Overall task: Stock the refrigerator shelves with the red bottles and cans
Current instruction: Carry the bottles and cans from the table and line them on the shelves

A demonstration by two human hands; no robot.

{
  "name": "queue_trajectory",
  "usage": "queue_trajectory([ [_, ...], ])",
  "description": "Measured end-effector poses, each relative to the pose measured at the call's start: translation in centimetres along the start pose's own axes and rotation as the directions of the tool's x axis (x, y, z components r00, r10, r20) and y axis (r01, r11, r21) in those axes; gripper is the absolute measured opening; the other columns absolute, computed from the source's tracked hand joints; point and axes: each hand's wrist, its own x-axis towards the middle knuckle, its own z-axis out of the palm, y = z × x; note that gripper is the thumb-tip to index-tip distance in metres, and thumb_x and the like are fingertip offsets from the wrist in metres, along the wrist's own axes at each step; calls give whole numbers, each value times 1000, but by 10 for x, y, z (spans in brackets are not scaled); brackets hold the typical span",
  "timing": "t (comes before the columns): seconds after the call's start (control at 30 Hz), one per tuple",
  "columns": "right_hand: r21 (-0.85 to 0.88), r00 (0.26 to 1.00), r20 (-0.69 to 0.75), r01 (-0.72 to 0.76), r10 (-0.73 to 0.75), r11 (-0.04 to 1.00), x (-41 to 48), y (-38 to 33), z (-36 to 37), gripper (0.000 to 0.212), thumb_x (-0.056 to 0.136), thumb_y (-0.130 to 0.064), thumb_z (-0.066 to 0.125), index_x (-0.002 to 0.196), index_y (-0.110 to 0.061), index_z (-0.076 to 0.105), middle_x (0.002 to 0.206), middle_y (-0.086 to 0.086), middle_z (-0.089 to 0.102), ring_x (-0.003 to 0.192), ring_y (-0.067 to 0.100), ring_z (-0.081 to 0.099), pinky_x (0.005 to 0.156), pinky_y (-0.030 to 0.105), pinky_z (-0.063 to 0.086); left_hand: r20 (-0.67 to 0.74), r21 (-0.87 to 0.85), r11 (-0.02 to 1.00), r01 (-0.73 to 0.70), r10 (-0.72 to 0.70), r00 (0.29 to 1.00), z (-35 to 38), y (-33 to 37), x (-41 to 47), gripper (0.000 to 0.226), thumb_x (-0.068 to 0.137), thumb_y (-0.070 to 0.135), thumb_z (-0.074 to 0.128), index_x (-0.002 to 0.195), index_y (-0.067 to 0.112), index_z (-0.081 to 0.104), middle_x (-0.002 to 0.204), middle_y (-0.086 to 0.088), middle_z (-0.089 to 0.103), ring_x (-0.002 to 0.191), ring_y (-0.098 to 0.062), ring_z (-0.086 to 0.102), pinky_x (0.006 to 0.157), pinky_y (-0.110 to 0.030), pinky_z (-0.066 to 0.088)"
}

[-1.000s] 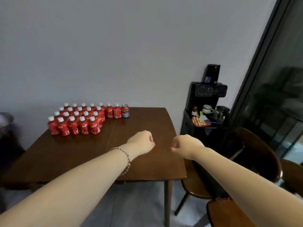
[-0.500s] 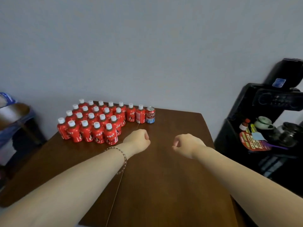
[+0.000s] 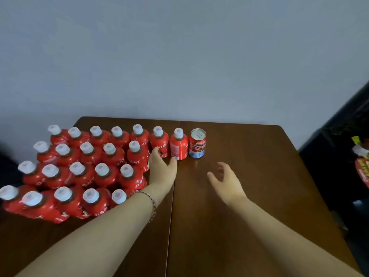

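L hand [image 3: 162, 168] open, fingertips at base of upright end bottle [image 3: 179, 144] in back row, no grip yet; R hand [image 3: 225, 180] open, nearer the can [image 3: 197, 143], upright just ahead-left of it on counter [image 3: 249, 176].

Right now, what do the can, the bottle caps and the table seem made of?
The can: probably metal, shiny silver top with a tab. The bottle caps: likely matte white plastic. The table: seemingly varnished dark wood, brown with soft reflections and a centre seam.
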Motion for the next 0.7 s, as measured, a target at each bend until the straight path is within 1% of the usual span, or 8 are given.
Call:
queue_trajectory([
  [0.1,144,1000,-20,2,1,990,53,0,29,71,90,-33,60,148,-22,20,152,-1,28,137,14,32,105,25,32,-83,-39,998,-39,36,996,22,-5,53,76,89,18,59,149,16,11,155,-4,13,143,-18,13,113,-31,16],
  [0.17,215,999,-30,33,-27,976,82,-2,42,79,87,-28,65,149,-22,15,155,-3,22,140,14,27,108,27,29,-113,-45,997,-60,55,992,36,-10,83,81,88,19,61,149,17,8,156,-3,10,144,-18,10,116,-35,14],
  [0.27,350,998,-43,67,-56,934,127,-2,58,83,86,-27,66,150,-21,12,155,-2,22,140,13,25,108,26,26,-165,-62,995,-81,70,984,52,-22,118,74,89,23,61,148,18,16,153,-2,23,142,-17,20,115,-34,20],
  [0.37,473,996,-19,85,-86,877,162,-2,66,78,87,-24,64,148,-21,15,148,-1,35,132,10,37,103,22,31,-260,-128,990,-59,24,965,60,-30,136,62,90,23,60,143,18,29,143,0,40,134,-15,35,109,-27,28],
  [0.43,476,991,-53,131,-120,870,172,-1,69,70,85,-22,67,141,-23,25,135,-5,44,118,2,44,90,8,38,-295,-107,987,-121,84,952,59,-32,138,44,90,19,59,132,17,44,124,6,52,118,-8,45,97,-19,30],
  [0.5,470,987,-75,160,-142,868,180,4,73,60,82,-19,70,128,-28,32,122,-9,47,103,-2,50,74,-2,41,-269,-107,982,-155,122,955,54,-36,142,34,90,17,59,124,16,51,110,12,52,106,-1,45,90,-14,31],
  [0.53,469,984,-82,179,-160,865,182,6,73,58,81,-17,70,124,-29,33,119,-9,49,100,-3,52,72,-3,41,-244,-111,978,-176,145,959,49,-38,144,33,89,16,60,121,16,53,108,13,53,104,-1,46,88,-14,32],
  [0.7,441,967,16,223,-256,869,181,20,56,59,76,-17,75,123,-26,40,113,-12,54,104,1,55,82,11,47,-39,-129,956,-262,259,965,32,-50,148,33,82,6,66,111,18,58,108,8,61,105,-8,55,91,-19,42],
])
